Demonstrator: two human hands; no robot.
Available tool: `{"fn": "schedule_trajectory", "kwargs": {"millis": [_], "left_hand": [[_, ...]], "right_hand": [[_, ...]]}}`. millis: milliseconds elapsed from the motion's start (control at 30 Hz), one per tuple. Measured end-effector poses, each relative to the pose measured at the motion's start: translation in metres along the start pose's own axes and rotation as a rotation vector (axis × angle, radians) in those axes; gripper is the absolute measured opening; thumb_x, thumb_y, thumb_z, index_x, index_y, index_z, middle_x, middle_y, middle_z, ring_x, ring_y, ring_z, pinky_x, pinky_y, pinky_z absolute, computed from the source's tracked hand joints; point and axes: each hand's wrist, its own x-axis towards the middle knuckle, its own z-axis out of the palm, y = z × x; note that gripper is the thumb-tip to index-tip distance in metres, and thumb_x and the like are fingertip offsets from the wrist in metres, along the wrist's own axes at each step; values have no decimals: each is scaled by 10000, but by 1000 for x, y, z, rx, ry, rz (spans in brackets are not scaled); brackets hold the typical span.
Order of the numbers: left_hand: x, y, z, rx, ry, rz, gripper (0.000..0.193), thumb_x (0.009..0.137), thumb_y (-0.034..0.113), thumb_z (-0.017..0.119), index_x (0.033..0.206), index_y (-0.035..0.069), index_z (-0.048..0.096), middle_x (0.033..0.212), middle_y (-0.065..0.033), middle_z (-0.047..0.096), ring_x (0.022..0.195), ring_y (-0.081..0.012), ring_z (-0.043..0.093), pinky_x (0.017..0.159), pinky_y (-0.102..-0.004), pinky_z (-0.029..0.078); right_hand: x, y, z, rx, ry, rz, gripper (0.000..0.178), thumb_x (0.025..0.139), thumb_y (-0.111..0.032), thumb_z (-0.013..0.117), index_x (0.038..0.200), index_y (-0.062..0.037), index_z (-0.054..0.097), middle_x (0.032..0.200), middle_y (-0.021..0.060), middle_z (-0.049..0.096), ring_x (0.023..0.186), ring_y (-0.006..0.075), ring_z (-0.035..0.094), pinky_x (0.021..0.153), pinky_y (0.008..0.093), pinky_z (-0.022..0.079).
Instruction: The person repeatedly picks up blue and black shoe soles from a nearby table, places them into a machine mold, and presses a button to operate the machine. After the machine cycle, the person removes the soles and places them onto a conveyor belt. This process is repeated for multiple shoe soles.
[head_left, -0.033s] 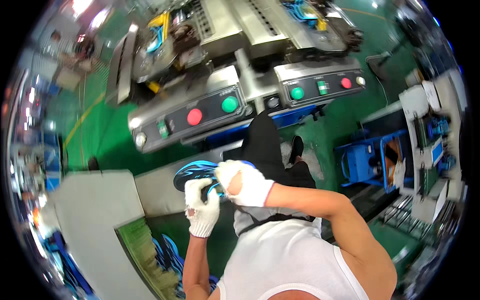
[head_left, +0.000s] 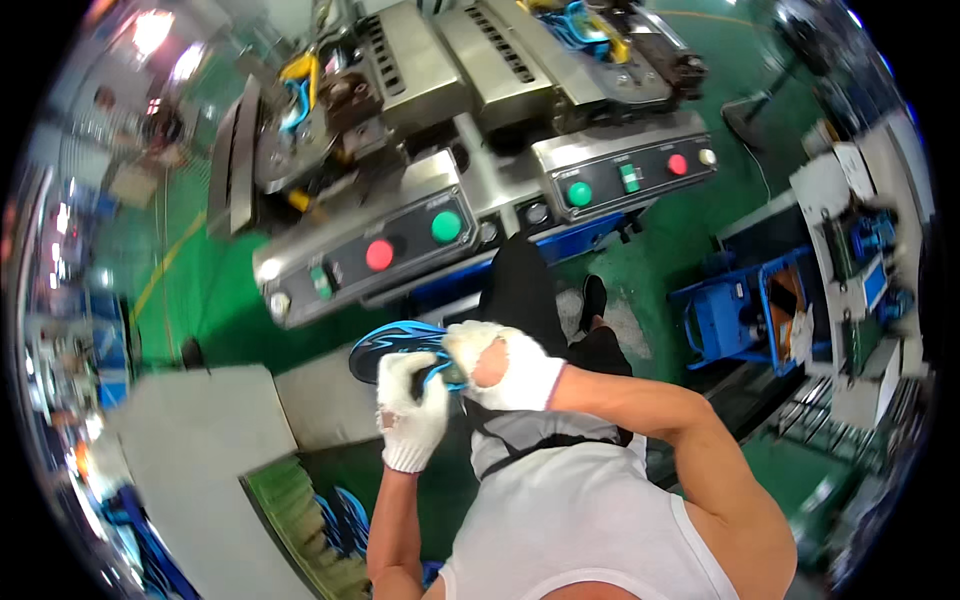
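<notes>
1. Lower left: pale grey surface sat.
2. Lower left, further right: loose blue-black parts lay.
3. Left of centre: one blue-black piece was held in both hands.
4. Left hand, gloved, just below: curled, pinching its near edge.
5. Right hand, gloved, mid-frame: closed on its right end.
6. Right: blue cart stood.

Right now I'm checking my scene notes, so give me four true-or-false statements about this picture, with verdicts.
1. The left hand wears a white glove. True.
2. The right hand is bare. False: it wears a white glove too.
3. Both hands are on the blue-and-black piece. True.
4. On the left control panel, the red button lies right of the green button. False: it lies left.
</notes>
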Motion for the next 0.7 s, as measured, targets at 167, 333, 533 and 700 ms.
{"fn": "schedule_trajectory", "kwargs": {"millis": [167, 333, 533, 700], "left_hand": [[110, 117, 82, -36, -519, 556, 491, 833, 138, 834, 1277, 26, 655, 1192, -196, 684, 1081, -369, 680, 950, -453, 556], [236, 176, 158, 86, -288, 769, 702, 834, 247, 858, 1428, -6, 582, 1407, -246, 613, 1326, -410, 591, 1137, -474, 467], [413, 153, 295, 41, -205, 263, 735, 976, 358, 709, 1561, -6, 453, 1487, -245, 574, 1360, -380, 571, 1180, -434, 425], [535, 113, 385, 98, -48, 176, 714, 956, 418, 720, 1514, 11, 542, 1355, -213, 693, 1263, -325, 652, 1099, -407, 479]], "right_hand": [[-100, 84, -71, 201, 350, 309, 647, 842, -420, 819, 1292, 0, 621, 1150, 215, 725, 1025, 397, 737, 855, 463, 597], [-222, 129, -63, 827, 831, 722, 731, 745, -243, 934, 1359, 22, 638, 1268, 103, 706, 1121, 202, 653, 998, 375, 546], [-284, 151, -47, 1122, 1064, 914, 963, 756, -315, 894, 1537, 62, 474, 1432, 109, 613, 1272, 200, 572, 1141, 373, 440], [-296, 184, -23, 1209, 1244, 1201, 922, 721, -284, 913, 1416, 129, 469, 925, -1, 592, 695, 66, 504, 588, 263, 490]]}}
